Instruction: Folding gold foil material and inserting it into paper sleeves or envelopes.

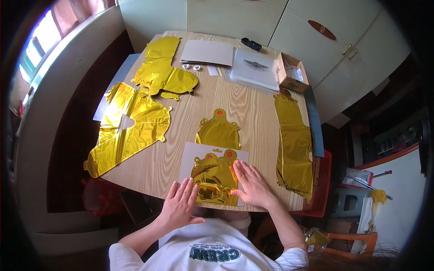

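Observation:
A folded gold foil balloon (pixel 212 181) lies on a white card (pixel 186 156) with a hang slot, at the table's near edge. Two round tabs with red dots stick up from the foil's top. My right hand (pixel 253 186) rests with fingers stretched out along the card's right side, against the foil's edge. On the left, my left hand (pixel 179 205) is open too, its fingertips at the card's lower left beside the foil. Another folded gold foil piece (pixel 219 132) with a red-dotted tab extends from behind the card's top edge.
Flat gold foil balloons lie at the left (pixel 135 124), far left (pixel 165 72) and right (pixel 294 144) of the wooden table (pixel 253 104). Along the back are white cards (pixel 207 52), tape rolls (pixel 191 67), clear plastic bags (pixel 254 67), a cardboard box (pixel 293 72) and a black object (pixel 251 44).

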The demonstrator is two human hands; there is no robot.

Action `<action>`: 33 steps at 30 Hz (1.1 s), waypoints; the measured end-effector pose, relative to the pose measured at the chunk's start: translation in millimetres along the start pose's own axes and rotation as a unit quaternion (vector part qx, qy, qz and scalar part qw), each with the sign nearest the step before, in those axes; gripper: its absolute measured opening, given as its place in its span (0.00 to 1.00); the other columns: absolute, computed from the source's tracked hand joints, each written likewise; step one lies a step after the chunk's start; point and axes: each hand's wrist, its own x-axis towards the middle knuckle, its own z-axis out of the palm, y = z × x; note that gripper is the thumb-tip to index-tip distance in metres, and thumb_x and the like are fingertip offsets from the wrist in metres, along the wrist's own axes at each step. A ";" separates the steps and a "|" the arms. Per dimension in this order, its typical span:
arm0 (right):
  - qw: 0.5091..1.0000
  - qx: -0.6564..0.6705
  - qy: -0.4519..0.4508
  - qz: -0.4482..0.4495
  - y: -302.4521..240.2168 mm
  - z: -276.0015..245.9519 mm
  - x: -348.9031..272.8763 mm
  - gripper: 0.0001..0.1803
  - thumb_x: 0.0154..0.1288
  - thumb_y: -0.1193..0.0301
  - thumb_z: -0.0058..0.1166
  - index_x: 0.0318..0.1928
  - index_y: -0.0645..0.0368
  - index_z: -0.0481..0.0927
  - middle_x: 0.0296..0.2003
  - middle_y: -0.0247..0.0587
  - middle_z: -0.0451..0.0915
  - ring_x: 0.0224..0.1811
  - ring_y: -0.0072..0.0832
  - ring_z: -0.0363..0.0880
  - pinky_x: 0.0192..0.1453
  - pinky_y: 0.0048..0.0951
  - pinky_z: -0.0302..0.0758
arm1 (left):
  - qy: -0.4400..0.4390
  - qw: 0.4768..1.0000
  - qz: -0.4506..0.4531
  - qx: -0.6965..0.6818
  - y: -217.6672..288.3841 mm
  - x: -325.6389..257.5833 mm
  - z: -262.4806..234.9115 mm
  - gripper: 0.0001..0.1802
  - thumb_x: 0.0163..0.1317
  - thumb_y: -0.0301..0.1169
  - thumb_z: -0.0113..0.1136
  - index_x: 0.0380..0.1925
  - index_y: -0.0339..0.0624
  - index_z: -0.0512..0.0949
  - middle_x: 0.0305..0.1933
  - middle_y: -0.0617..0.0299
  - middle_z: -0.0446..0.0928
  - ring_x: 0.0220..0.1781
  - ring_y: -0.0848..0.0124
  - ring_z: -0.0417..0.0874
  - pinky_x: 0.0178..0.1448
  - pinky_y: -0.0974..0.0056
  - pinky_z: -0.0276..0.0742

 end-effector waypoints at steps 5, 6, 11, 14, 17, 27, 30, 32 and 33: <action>0.999 0.001 0.032 0.003 0.5 7.6 -3.2 0.45 0.69 0.56 0.52 0.76 0.59 0.44 0.74 0.47 0.54 0.78 0.40 0.49 0.78 0.43 0.47 | 0.007 1.000 -0.001 0.004 0.4 -1.3 0.3 0.59 0.56 0.75 0.41 0.66 0.27 0.63 0.72 0.39 0.59 0.78 0.49 0.54 0.77 0.42 0.44; 0.999 0.004 0.038 0.006 -0.8 8.4 -3.6 0.44 0.69 0.57 0.52 0.76 0.60 0.46 0.74 0.47 0.56 0.77 0.40 0.50 0.78 0.44 0.49 | 0.006 1.000 -0.004 0.004 1.1 -2.7 -0.9 0.59 0.56 0.74 0.42 0.66 0.27 0.63 0.72 0.39 0.59 0.78 0.49 0.54 0.77 0.42 0.45; 0.996 0.010 0.086 0.032 -8.7 12.3 -1.3 0.40 0.68 0.59 0.54 0.74 0.61 0.54 0.68 0.48 0.66 0.72 0.41 0.61 0.75 0.44 0.57 | 0.018 1.000 0.001 -0.013 16.9 0.1 -7.2 0.55 0.57 0.71 0.47 0.66 0.30 0.64 0.73 0.40 0.58 0.77 0.48 0.55 0.77 0.42 0.47; 0.992 0.021 0.121 0.040 -9.5 13.0 0.9 0.38 0.66 0.60 0.56 0.71 0.60 0.60 0.64 0.48 0.71 0.68 0.42 0.67 0.72 0.43 0.60 | 0.056 0.991 0.092 -0.084 34.3 14.4 -3.2 0.50 0.56 0.70 0.50 0.69 0.46 0.63 0.74 0.46 0.58 0.77 0.44 0.53 0.74 0.34 0.47; 0.989 0.053 0.131 0.036 -8.3 8.5 3.6 0.36 0.62 0.61 0.61 0.68 0.59 0.65 0.61 0.48 0.74 0.64 0.41 0.70 0.69 0.43 0.64 | 0.028 0.996 0.077 -0.030 40.5 17.9 -0.5 0.49 0.55 0.71 0.50 0.71 0.56 0.62 0.75 0.51 0.57 0.76 0.38 0.50 0.68 0.21 0.45; 0.984 -0.002 0.146 0.104 35.1 -9.6 50.2 0.41 0.48 0.50 0.71 0.59 0.56 0.71 0.53 0.44 0.74 0.56 0.43 0.73 0.61 0.43 0.68 | 0.008 0.997 0.071 -0.014 41.4 21.2 2.9 0.48 0.52 0.71 0.52 0.72 0.69 0.58 0.76 0.52 0.55 0.73 0.31 0.51 0.62 0.15 0.44; 0.985 0.057 0.077 0.146 40.1 -22.4 64.5 0.35 0.50 0.50 0.71 0.52 0.56 0.72 0.45 0.45 0.75 0.49 0.41 0.76 0.53 0.41 0.73 | -0.004 0.998 0.068 -0.004 40.4 22.5 1.6 0.48 0.52 0.71 0.53 0.72 0.71 0.57 0.76 0.50 0.55 0.73 0.30 0.51 0.63 0.15 0.44; 0.980 0.097 0.048 0.168 40.3 -30.3 69.5 0.32 0.53 0.51 0.69 0.51 0.57 0.74 0.44 0.46 0.76 0.48 0.41 0.77 0.53 0.40 0.74 | -0.009 0.998 0.069 -0.001 41.1 22.8 0.9 0.48 0.51 0.71 0.54 0.72 0.71 0.57 0.76 0.49 0.54 0.73 0.29 0.51 0.63 0.15 0.45; 0.976 0.126 0.042 0.175 40.2 -34.3 70.4 0.29 0.55 0.52 0.68 0.49 0.58 0.75 0.43 0.47 0.77 0.48 0.42 0.77 0.53 0.40 0.74 | -0.011 0.998 0.069 0.001 41.1 22.8 0.6 0.49 0.51 0.71 0.54 0.72 0.71 0.57 0.76 0.49 0.54 0.73 0.29 0.51 0.63 0.16 0.45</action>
